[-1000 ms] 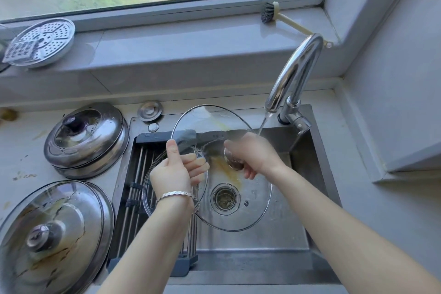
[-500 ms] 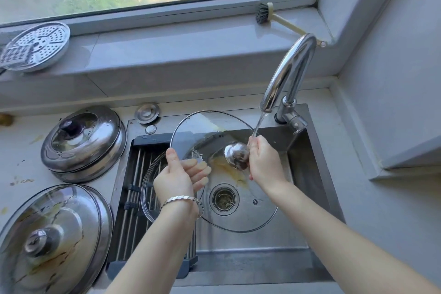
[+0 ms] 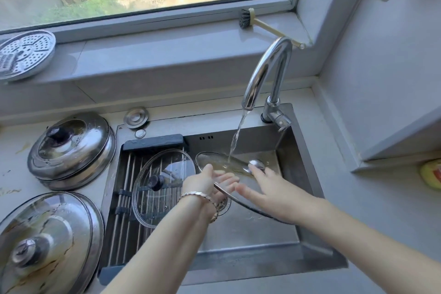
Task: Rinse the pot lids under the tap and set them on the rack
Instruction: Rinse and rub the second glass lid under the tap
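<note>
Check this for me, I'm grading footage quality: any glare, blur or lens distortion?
Head view: strong daylight glares off the tap and the domed steel lid; the wide lens bows the window frame; the right hand over the glass lid looks slightly motion-blurred.

Yellow smears streak the clear held lid; black knob on the racked glass lid. Brown stains cross the silver steel lid, and a hole pattern dots the steamer plate.
</note>
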The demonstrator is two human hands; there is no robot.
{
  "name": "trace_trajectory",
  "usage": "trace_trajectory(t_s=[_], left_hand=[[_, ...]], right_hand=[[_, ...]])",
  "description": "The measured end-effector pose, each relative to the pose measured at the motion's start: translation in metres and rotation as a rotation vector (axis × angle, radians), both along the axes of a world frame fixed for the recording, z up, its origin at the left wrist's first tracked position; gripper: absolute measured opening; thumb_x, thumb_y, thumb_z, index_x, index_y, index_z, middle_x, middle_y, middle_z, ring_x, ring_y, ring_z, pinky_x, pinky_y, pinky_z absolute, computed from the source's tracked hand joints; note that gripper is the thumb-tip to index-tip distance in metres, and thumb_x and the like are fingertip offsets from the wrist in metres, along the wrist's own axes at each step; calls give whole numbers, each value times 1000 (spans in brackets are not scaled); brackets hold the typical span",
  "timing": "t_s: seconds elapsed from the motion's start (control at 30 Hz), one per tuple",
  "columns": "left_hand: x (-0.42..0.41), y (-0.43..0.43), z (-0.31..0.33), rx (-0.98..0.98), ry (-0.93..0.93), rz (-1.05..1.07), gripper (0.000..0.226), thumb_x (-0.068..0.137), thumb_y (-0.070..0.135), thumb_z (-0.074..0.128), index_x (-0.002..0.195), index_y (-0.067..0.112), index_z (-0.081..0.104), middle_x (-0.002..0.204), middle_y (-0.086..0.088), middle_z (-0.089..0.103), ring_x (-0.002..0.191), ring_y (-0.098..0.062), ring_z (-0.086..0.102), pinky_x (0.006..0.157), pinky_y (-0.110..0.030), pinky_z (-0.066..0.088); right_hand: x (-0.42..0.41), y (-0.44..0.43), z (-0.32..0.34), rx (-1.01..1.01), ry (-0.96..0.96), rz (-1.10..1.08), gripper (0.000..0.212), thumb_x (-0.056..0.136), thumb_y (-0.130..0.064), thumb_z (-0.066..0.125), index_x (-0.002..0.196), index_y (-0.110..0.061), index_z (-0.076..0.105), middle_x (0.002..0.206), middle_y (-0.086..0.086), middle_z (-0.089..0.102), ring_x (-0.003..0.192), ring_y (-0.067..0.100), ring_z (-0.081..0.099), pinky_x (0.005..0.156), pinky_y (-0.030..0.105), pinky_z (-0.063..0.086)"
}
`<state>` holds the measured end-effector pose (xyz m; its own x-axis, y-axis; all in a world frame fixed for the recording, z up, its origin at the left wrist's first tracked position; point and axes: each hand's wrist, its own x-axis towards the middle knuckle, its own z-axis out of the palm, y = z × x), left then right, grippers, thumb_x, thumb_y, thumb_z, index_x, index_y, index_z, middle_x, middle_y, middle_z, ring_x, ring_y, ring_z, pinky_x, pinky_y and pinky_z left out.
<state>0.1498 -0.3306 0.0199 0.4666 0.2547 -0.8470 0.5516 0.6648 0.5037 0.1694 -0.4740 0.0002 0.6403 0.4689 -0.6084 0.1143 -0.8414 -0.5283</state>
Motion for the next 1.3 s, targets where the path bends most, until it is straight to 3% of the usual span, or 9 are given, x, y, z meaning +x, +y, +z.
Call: trace_trajectory(t_s=[0.23,0.37,0.47,0.53,0.63,0.7,0.87,1.1,1.3], left_hand=[[1,-9,21,-185,62,-91,42,102,15,25,126,-17,38,132,-30,48,124,-39,48,98,-45,36],[-1,-10,19,-331,7,-25,39,101,7,24,103,-24,47,113,-33,57,115,-37,56,96,-39,41],[-4,-9,19,-224,-7,-137,38,100,15,30,103,-15,52,67,-24,68,59,-29,70,52,-29,58],[-10,-1,21,47,41,-424,52,100,33,26,95,-6,59,62,-17,70,52,-25,69,45,-27,56],[-21,18,28,1101,8,-1128,58,92,56,28,77,10,61,67,0,66,67,-20,65,60,-25,52],[-25,23,29,1506,-182,-1167,43,86,58,40,78,20,57,74,9,59,74,-11,57,66,-26,45],[-31,6,10,973,-476,-1218,52,82,52,55,129,32,45,113,22,49,105,4,48,98,-21,41],[-29,0,-3,713,-424,-598,18,86,43,46,83,32,59,90,-5,71,81,-15,69,79,-44,56],[-25,-1,3,477,-361,-265,29,96,34,38,92,16,60,80,-11,69,63,-17,70,57,-32,58]], right_hand=[[2,-24,52,33,-101,308,70,81,-67,42,141,-34,30,140,-5,46,116,10,48,90,25,37],[4,-24,45,-91,-460,475,48,91,-12,47,134,-28,33,127,-2,54,106,23,55,70,28,33],[12,-21,40,-86,-585,489,54,85,4,38,130,-25,38,117,1,60,97,29,58,66,30,31],[22,-22,42,-87,-556,428,52,85,3,39,128,-25,41,100,4,62,89,29,57,65,32,34],[42,-23,48,-75,-407,353,41,91,-3,42,123,-28,48,74,-5,53,66,16,47,58,32,36],[50,-20,53,-89,-341,429,40,92,-5,43,122,-30,51,74,-8,52,67,14,46,61,31,39],[53,6,76,-55,-363,601,33,87,-12,52,109,-35,62,64,-15,44,73,16,49,60,27,36],[51,21,39,330,-740,345,30,86,-16,62,116,-20,62,109,-2,64,112,17,51,101,25,30],[27,41,-23,341,-579,-249,71,93,-52,28,150,-17,3,157,-4,-9,141,4,-13,117,29,-3]])
